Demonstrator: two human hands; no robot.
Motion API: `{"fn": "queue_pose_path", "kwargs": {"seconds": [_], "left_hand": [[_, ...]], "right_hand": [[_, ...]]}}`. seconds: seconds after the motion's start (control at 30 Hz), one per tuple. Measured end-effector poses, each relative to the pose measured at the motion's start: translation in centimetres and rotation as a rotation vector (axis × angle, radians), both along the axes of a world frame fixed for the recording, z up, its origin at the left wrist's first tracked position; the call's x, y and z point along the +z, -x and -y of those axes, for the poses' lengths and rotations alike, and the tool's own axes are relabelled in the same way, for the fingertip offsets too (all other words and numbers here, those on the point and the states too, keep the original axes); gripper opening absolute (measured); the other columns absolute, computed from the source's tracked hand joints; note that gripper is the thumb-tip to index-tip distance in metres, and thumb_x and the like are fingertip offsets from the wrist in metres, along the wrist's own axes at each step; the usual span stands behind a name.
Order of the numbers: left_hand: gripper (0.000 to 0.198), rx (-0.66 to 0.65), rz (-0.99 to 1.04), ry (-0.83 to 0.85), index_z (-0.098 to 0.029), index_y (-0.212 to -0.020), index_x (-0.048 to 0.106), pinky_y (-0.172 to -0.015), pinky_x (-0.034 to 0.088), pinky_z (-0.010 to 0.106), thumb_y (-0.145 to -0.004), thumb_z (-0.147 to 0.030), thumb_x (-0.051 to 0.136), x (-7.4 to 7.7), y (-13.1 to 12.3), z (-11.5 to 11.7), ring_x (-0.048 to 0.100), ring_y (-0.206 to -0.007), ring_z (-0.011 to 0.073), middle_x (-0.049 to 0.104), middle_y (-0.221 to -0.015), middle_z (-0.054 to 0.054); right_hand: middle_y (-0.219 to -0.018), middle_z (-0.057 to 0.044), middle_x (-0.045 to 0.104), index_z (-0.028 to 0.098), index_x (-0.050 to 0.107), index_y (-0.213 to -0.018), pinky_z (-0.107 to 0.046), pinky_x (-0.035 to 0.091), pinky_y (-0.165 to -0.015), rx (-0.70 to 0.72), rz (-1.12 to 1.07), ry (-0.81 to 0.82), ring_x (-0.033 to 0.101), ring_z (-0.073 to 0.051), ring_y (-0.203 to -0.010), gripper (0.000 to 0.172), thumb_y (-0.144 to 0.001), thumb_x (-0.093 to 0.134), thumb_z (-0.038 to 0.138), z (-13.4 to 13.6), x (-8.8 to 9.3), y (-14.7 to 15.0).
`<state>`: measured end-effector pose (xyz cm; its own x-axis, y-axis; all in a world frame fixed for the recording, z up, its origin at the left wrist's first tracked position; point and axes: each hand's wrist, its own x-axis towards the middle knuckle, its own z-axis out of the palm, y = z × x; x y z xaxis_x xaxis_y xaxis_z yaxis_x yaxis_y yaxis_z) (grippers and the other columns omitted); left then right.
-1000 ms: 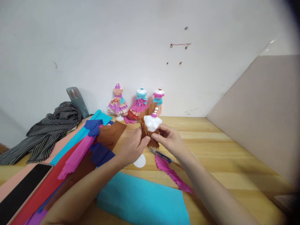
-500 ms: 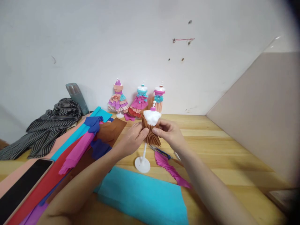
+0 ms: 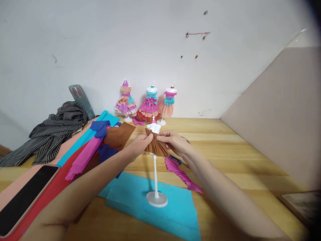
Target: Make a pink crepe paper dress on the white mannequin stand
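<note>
"Fingers [image 3: 149, 137] press in from both sides on a piece of brown pleated paper [image 3: 156, 147]. The left hand [image 3: 137, 147] has its thumb flat on the front, its other fingers mostly hidden. The right hand [image 3: 177, 143] pinches the paper's right side between thumb and forefinger."

"Where is the paper, from where you stand?"

"Across the front of a small white dress form [image 3: 153, 127], below its shoulders. I can't tell how far round the back it goes. A thin pole [image 3: 154, 174] drops from the form to a round base [image 3: 156, 199] over a flat blue sheet [image 3: 175, 209]; whether it rests there or hangs just above, I can't tell."

"What could go wrong?"

"I see no pin or tie, so the paper could slide down if that left thumb eased off. Tugging the hands apart could flatten the pleats or tear them. If the base isn't resting flat, a sideways push could tip the form."

"Anything near the right hand?"

"A dark blue tool [image 3: 175, 159], probably scissors, beside a crinkled pink strip [image 3: 178, 170]. A low sweep of the wrist could knock it."
</note>
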<state>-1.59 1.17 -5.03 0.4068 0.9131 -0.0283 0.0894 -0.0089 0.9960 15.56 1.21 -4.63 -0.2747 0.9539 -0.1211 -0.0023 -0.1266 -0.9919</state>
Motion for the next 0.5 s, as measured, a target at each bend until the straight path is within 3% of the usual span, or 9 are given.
{"fn": "queue_pose_path", "kwargs": {"seconds": [0.2,0.5], "left_hand": [[0.047,0.059,-0.037,0.312,-0.012,-0.092,0.067,-0.065,0.057,0.034,-0.087,-0.057,0.055,-2.4,1.0,0.3,0.070,-0.082,0.0241,0.074,-0.085,0.013],[0.050,0.042,0.026,0.442,-0.012,-0.105,0.064,-0.064,0.056,0.031,-0.089,-0.057,0.050,-4.2,1.5,0.4,0.070,-0.090,0.0263,0.072,-0.101,0.017]], "right_hand": [[-0.036,0.007,0.042,0.018,0.052,-0.055,-0.020,0.014,-0.036,0.003,0.047,0.125,0.028,-0.004,-0.032,0.038,-0.060,0.078,0.045,-0.1,-2.7,1.1],[-0.036,0.007,0.042,0.017,0.053,-0.057,-0.018,0.017,-0.034,0.007,0.106,0.169,0.031,-0.004,-0.033,0.038,-0.063,0.076,0.046,-0.5,-4.1,1.9]]}}
